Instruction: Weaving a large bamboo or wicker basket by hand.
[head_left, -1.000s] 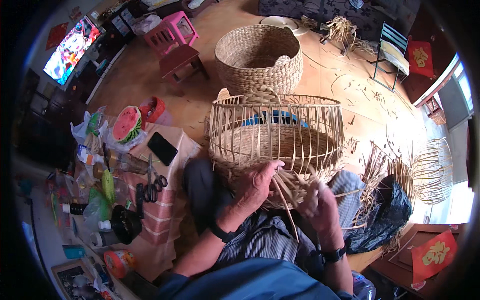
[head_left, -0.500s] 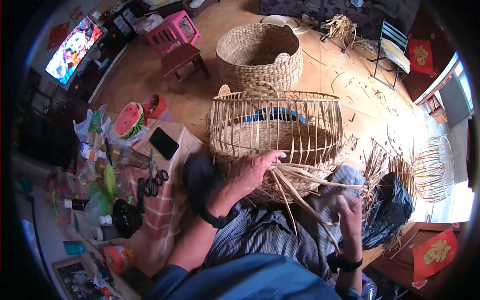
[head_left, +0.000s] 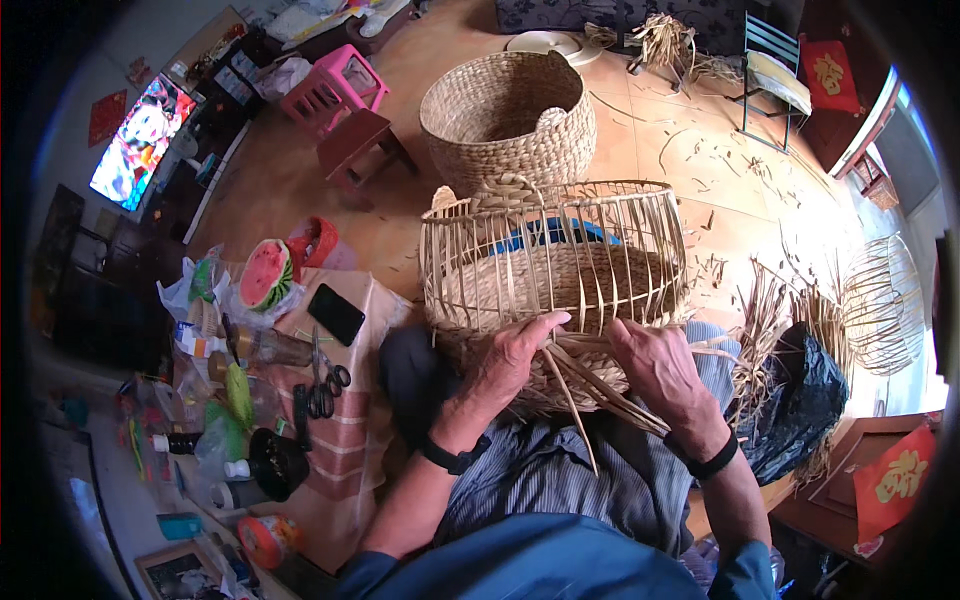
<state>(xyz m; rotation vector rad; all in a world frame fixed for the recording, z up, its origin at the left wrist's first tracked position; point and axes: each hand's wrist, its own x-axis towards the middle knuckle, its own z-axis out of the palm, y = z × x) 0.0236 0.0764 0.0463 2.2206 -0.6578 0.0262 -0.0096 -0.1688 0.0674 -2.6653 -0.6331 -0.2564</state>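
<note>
A half-woven straw basket (head_left: 560,290) rests on my lap, its upper frame bare with upright strands and its lower wall woven. My left hand (head_left: 510,352) pinches at the near woven edge, thumb lying along the wall. Close to its right, my right hand (head_left: 660,362) is closed at the same edge, fingers curled on the straw strands. Loose straw strands (head_left: 590,388) hang from between my hands down over my lap. Something blue (head_left: 555,233) shows through the frame at the basket's far side.
A finished woven basket (head_left: 508,135) stands on the floor ahead. To my left, a table holds a phone (head_left: 336,314), scissors (head_left: 325,378), a cut watermelon (head_left: 266,272) and bottles. Straw bundles (head_left: 765,325), a black plastic bag (head_left: 795,400) and a wire frame (head_left: 884,305) are at right.
My right hand has moved up and left from beside my thigh to the basket's edge, now next to my left hand. The left hand stays at the edge. The view has shifted slightly.
</note>
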